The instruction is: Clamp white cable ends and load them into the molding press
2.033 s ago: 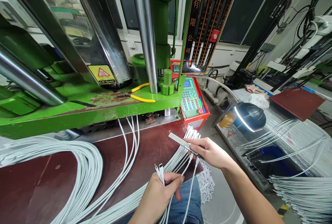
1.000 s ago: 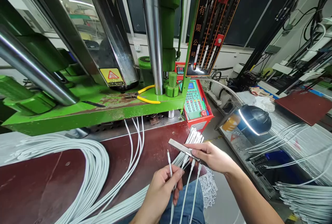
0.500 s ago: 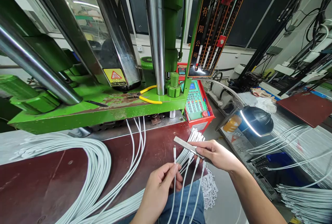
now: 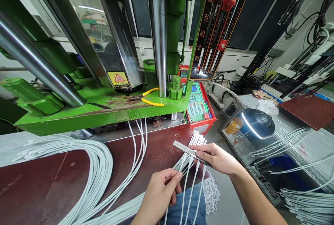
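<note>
A flat metal bar [image 4: 182, 147] is pinched between the thumb and fingers of my right hand [image 4: 212, 157]. Several white cables [image 4: 191, 183] hang down from the bar, their ends at its lower edge. My left hand [image 4: 164, 190] is closed on one white cable just left of these, and that cable's tip reaches up to the bar. Behind both hands, a bundle of white cable ends [image 4: 197, 139] lies at the right end of the brown board [image 4: 161, 148]. Whether the cable tips sit in slots is hidden.
A green press [image 4: 104, 113] stands ahead, with yellow-handled pliers [image 4: 152, 103] on its ledge. Coiled white cables [image 4: 100, 166] cover the board's left part. A red control box [image 4: 202, 124], a lamp [image 4: 258, 122] and small white scraps [image 4: 212, 193] are at the right.
My left hand has moved slightly down, and its cable's tip, which stood free left of the bar, now meets the bar. The bar in my right hand has shifted slightly left and down.
</note>
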Demonstrator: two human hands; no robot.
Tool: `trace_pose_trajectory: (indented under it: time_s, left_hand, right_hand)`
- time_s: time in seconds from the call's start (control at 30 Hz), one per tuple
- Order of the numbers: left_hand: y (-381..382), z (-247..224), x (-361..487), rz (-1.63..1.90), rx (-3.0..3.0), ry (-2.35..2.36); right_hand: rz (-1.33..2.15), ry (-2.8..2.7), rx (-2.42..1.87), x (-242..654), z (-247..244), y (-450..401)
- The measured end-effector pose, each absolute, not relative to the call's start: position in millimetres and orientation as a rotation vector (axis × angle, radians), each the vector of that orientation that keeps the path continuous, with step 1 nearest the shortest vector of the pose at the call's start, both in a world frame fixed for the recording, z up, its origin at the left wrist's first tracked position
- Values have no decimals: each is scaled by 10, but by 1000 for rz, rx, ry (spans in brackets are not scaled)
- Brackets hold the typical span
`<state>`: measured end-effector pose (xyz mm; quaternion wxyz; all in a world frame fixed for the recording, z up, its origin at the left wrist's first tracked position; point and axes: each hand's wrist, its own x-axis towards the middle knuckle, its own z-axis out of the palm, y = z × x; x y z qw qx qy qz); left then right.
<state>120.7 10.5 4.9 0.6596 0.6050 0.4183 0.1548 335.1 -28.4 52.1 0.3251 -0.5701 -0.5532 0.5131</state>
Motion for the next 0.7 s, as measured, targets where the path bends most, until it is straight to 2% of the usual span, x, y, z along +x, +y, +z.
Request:
trace_pose_trajectory:
  time_s: [0.3,0.53,0.7]
  left_hand:
    - [126,79,1218,369,1320,982]
    - [240,4,1168,397,1286,894]
    - [446,60,885,629,1363,1103]
  right_hand:
    - [1257,-1592,-1537,3310,540,-270]
    - [1398,-1542,-1532,3407,368,27]
    - [1170,-1845,-1657,3286,311,449]
